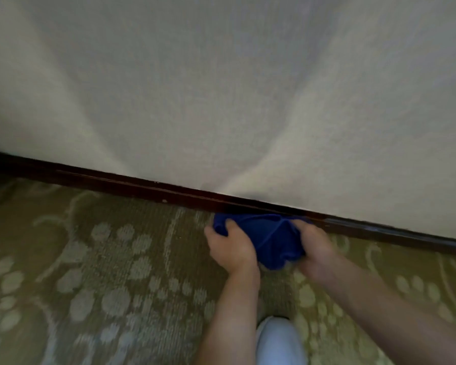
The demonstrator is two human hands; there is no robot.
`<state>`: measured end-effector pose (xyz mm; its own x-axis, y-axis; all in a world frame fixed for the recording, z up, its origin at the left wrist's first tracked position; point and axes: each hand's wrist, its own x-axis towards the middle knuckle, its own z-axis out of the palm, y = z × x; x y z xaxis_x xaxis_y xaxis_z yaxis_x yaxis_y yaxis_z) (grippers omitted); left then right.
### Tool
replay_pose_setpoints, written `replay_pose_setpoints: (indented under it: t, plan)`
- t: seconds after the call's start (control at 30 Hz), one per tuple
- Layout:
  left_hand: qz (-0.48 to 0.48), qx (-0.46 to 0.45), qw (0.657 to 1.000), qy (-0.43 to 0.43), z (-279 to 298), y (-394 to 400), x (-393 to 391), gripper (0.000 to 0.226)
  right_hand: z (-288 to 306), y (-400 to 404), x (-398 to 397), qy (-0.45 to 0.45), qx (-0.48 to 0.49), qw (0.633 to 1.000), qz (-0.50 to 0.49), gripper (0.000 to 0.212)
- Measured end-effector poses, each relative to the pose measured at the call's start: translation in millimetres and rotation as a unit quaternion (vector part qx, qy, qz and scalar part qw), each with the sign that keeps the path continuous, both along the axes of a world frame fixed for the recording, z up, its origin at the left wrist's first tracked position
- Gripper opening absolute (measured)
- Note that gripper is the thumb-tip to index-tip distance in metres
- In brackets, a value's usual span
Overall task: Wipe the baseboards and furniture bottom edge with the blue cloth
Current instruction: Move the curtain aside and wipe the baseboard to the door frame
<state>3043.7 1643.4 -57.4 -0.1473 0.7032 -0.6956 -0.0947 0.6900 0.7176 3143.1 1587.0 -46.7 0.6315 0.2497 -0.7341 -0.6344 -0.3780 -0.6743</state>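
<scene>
Wall ahead; open carpet leftward.

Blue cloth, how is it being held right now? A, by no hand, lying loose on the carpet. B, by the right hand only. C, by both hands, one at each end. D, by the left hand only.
C: the left hand grips the left end of the cloth and the right hand grips the right end, up against the dark baseboard.

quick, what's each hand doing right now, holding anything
Left hand: closed, gripping the left end of the blue cloth.
Right hand: closed, gripping the cloth's right end, by the baseboard.
</scene>
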Motion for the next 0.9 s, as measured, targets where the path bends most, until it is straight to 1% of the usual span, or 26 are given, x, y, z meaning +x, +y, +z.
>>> replay_pose_setpoints:
  t: [0.07, 0.17, 0.27, 0.37, 0.47, 0.57, 0.63, 0.7, 0.77, 0.83, 0.9]
  plan:
    - [0.074, -0.055, 0.995, -0.034, 15, 3, -7, 0.055, 17, 8, -21, 0.008, 0.013, 0.999, 0.039, 0.028]
    - [0.107, -0.086, 0.987, -0.087, 43, 3, -9, 0.06, 50, 12, -36, -0.002, 0.009, 0.998, 0.064, 0.032]
    - [0.079, -0.101, 0.983, -0.13, 67, -2, -6, 0.06, 87, -2, -27, -0.024, 0.008, 0.997, 0.068, 0.03]
    - [0.043, -0.093, 0.989, -0.111, 71, -15, -4, 0.053, 103, -29, -14, -0.029, 0.004, 0.997, 0.067, 0.02]
    - [0.037, -0.081, 0.992, -0.085, 58, -26, -5, 0.056, 77, -44, -15, 0.002, -0.005, 0.999, 0.051, 0.026]
    - [0.029, -0.039, 0.997, -0.054, 34, -20, 1, 0.061, 32, -38, -13, 0.032, -0.002, 0.998, 0.045, 0.039]
    - [0.015, -0.017, 0.999, -0.04, 14, -13, 10, 0.061, 12, -28, -2, 0.04, 0.022, 0.998, 0.03, 0.037]
    - [0.0, -0.02, 0.998, -0.056, 5, -15, 26, 0.057, 1, -25, 19, 0.05, 0.046, 0.998, -0.006, 0.034]
    - [-0.025, -0.035, 0.997, -0.065, 0, -22, 50, 0.056, -13, -33, 46, 0.064, 0.049, 0.996, -0.041, 0.033]
    - [-0.05, -0.041, 0.996, -0.054, -11, -33, 78, 0.057, -25, -47, 72, 0.082, 0.04, 0.993, -0.073, 0.036]
    - [-0.088, -0.044, 0.995, -0.036, -35, -49, 106, 0.061, -32, -63, 97, 0.095, 0.034, 0.986, -0.129, 0.04]
